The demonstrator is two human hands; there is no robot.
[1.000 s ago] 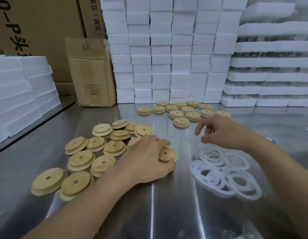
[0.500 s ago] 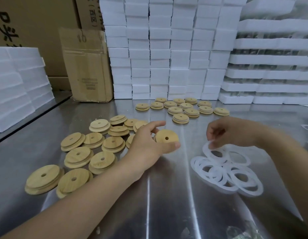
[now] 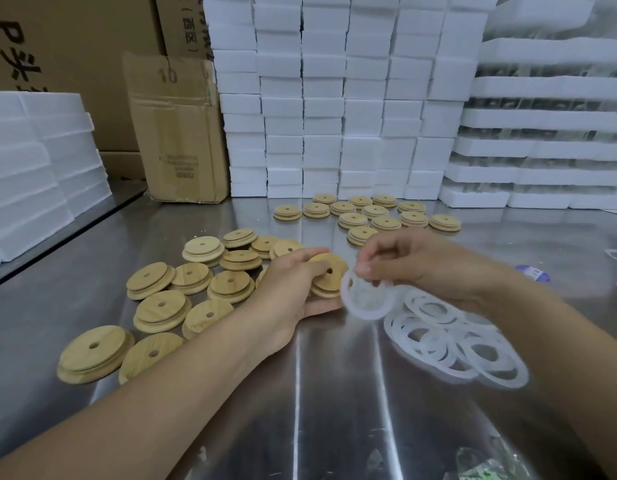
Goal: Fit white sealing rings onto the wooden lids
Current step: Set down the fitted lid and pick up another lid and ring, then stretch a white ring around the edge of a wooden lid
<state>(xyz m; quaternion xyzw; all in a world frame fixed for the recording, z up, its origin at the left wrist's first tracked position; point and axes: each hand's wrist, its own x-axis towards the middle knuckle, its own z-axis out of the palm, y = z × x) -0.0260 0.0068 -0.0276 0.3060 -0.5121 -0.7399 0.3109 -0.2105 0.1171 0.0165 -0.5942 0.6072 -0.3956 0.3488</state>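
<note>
Hands: wooden lid, seemingly translucent ring

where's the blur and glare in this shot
Head view: the right hand and the white sealing ring it pinches are motion-blurred, while the left hand gripping a wooden lid looks sharper; head view also shows bright glare streaks down the steel table, and the foam box stacks bow at the frame edges.

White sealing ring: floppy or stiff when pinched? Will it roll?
Probably floppy and light: the white sealing ring is a thin band, pinched by the right hand alone. Unlikely to roll: the pile of rings lies flat, overlapped.
</note>
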